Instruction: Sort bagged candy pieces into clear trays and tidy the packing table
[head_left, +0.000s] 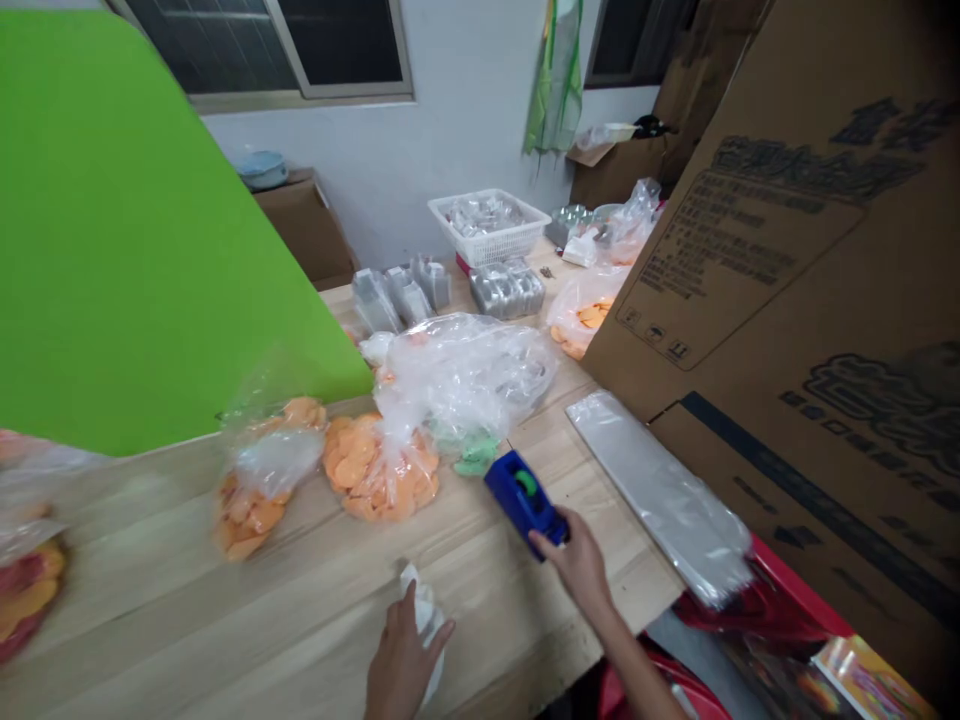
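My right hand (pixel 576 560) grips the near end of a blue tape dispenser (pixel 523 497) that rests on the wooden table (pixel 187 600). A green roll shows in the dispenser's top. My left hand (pixel 401 660) lies near the table's front edge with its fingers closed round a small white packet (pixel 426 612). Just beyond the hands lie clear plastic bags of orange discs (pixel 379 470) and a crumpled clear bag (pixel 465 375) over something green.
A large cardboard box (pixel 810 300) stands along the right side, with a stack of clear flat bags (pixel 660 495) beside it. A white basket (pixel 489 225) and clear trays (pixel 506 290) sit at the far end. A flat green patch (pixel 127 240) covers the left.
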